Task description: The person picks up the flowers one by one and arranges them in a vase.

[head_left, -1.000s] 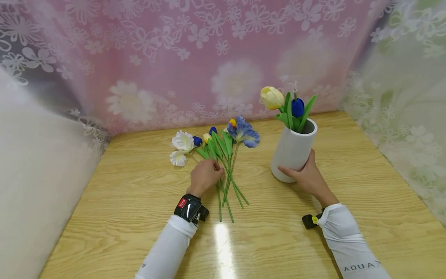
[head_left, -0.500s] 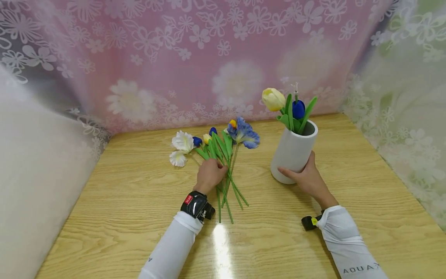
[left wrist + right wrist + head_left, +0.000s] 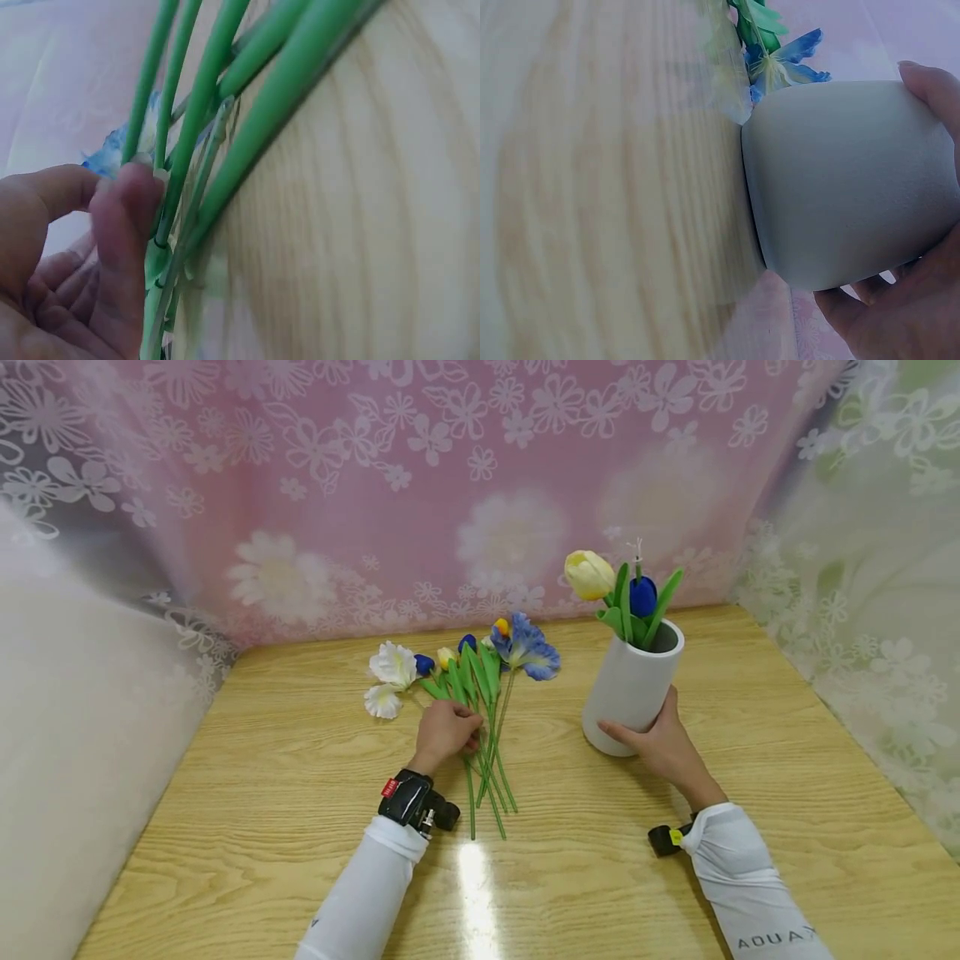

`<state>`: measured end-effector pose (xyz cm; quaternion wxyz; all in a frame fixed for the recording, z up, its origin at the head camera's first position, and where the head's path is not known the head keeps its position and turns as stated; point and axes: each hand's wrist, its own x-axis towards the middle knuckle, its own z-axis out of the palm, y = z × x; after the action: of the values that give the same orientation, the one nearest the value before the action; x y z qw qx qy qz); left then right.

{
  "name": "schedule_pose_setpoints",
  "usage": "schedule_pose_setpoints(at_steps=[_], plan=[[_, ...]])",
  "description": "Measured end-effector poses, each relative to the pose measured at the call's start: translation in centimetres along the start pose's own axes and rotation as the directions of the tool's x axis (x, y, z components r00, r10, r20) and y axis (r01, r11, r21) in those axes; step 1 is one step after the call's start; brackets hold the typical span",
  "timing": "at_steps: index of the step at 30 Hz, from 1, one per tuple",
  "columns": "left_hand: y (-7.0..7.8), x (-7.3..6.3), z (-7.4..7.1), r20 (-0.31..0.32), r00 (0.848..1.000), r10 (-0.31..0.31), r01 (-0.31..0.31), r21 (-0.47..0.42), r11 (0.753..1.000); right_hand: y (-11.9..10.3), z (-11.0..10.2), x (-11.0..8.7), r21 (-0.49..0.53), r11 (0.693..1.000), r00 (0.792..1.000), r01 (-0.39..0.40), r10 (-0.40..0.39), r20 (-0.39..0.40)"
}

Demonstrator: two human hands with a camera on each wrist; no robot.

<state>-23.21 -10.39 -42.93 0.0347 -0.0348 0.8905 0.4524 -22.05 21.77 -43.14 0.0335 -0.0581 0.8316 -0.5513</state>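
Observation:
My left hand [image 3: 446, 732] is among the green stems [image 3: 199, 112] of several artificial flowers lying on the table. In the left wrist view its thumb and forefinger pinch a tulip stem; which bloom it belongs to is unclear. The heads there include a white iris [image 3: 393, 664], blue tulips [image 3: 424, 664], a pale yellow tulip [image 3: 446, 657] and a blue iris [image 3: 531, 650]. My right hand [image 3: 670, 745] grips the lower part of a white vase [image 3: 628, 693], which leans slightly. A yellow tulip [image 3: 589, 575] and a blue tulip [image 3: 642, 597] stand in the vase.
A wood-grain table [image 3: 300, 827] lies beneath everything. Pink floral cloth [image 3: 405, 527] hangs along its back edge, and pale floral cloth [image 3: 885, 610] hangs at the right. A bare stem tip [image 3: 638, 552] pokes up above the vase's blue tulip.
My left hand moved right, then back slightly left. Among the lying flowers, one blue tulip head shifted right and the right-hand stem ends swung left. The right hand and vase stayed nearly still.

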Motion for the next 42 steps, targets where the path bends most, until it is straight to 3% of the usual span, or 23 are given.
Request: schedule_pose_setpoints(at_steps=[7,12,17,20,25,35,41,42], plan=[[0.0,-0.4,-0.8,-0.054,0.998,0.010,-0.018,-0.148,0.989,0.0,0.1,0.0,-0.010,1.000,1.000,-0.004,0.004,-0.011],[0.2,-0.7,-1.6,-0.102,0.994,0.044,-0.063,-0.188,0.980,-0.1,0.1,0.0,-0.001,1.000,1.000,0.000,0.000,-0.001],[0.7,-0.7,-2.3,-0.139,0.987,0.078,-0.115,-0.284,0.952,-0.1,0.0,-0.1,0.006,1.000,1.000,0.010,-0.010,0.003],[1.1,-0.8,-2.8,-0.186,0.976,0.113,-0.163,-0.285,0.944,-0.1,0.0,-0.1,0.004,1.000,1.000,0.012,-0.012,0.001],[1.9,-1.0,-3.5,-0.291,0.935,0.202,-0.281,-0.262,0.923,0.0,0.0,0.0,0.003,1.000,1.000,0.008,-0.008,-0.002],[4.3,-2.0,-4.9,-0.400,0.861,0.313,-0.458,-0.345,0.819,0.1,0.0,0.0,0.002,1.000,1.000,-0.003,0.003,0.006],[7.6,-4.0,-5.8,-0.443,0.816,0.373,-0.545,-0.371,0.752,0.1,0.0,0.0,0.002,1.000,1.000,0.003,-0.003,0.003],[8.0,-4.3,-5.8,-0.449,0.803,0.392,-0.568,-0.376,0.732,0.1,0.0,0.0,0.003,1.000,1.000,0.003,-0.003,0.002]])
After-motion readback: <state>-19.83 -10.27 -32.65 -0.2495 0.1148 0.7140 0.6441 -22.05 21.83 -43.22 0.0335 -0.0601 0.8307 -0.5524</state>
